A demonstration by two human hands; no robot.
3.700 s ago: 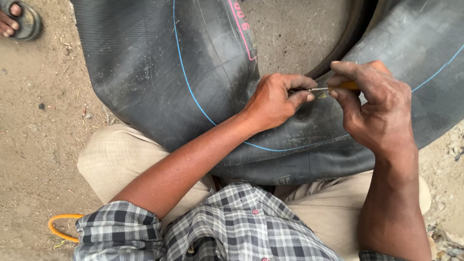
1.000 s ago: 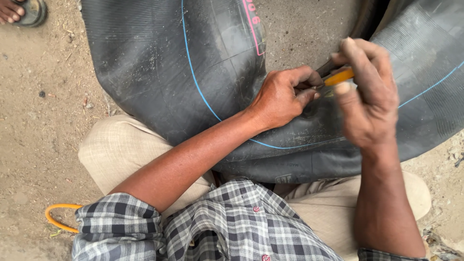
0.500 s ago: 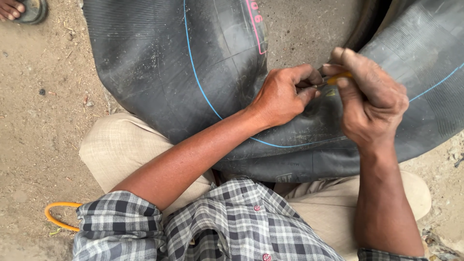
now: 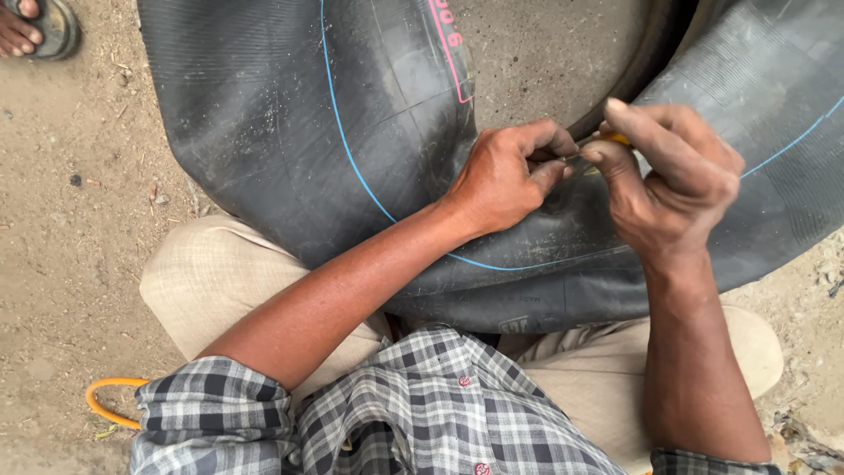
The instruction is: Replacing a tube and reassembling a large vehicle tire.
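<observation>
— What's the ground like in the head view?

— Bare, dusty dirt ground (image 4: 79,264) with small stones and bits of straw. At the top left corner a foot in a sandal (image 4: 40,26) belongs to another person, well apart from the work. At the lower left an orange loop (image 4: 104,403), thin like hose or cord, lies on the dirt beside the person's sleeve.

— And the big black thing?

— A large black rubber inner tube (image 4: 290,149) lies across the person's lap, over beige trousers (image 4: 211,281). A thin blue line runs along its curve and a pink printed patch sits near the top. Through the tube's opening more bare ground shows.

— Where are the hands?

— Both meet at the tube's inner edge, right of centre. The left hand (image 4: 501,180) is curled, fingers pinched together on something small at the rubber; what exactly it grips is hidden by the fingers. The right hand (image 4: 673,189) is closed around a small tool with a yellow handle (image 4: 618,138), only a sliver of yellow showing above the thumb. A thin metal tip seems to run from it to the left fingertips, so the two hands nearly touch.

— Anything else?

— The person wears a grey-and-white checked shirt (image 4: 422,413) with sleeves rolled at the elbows.
</observation>
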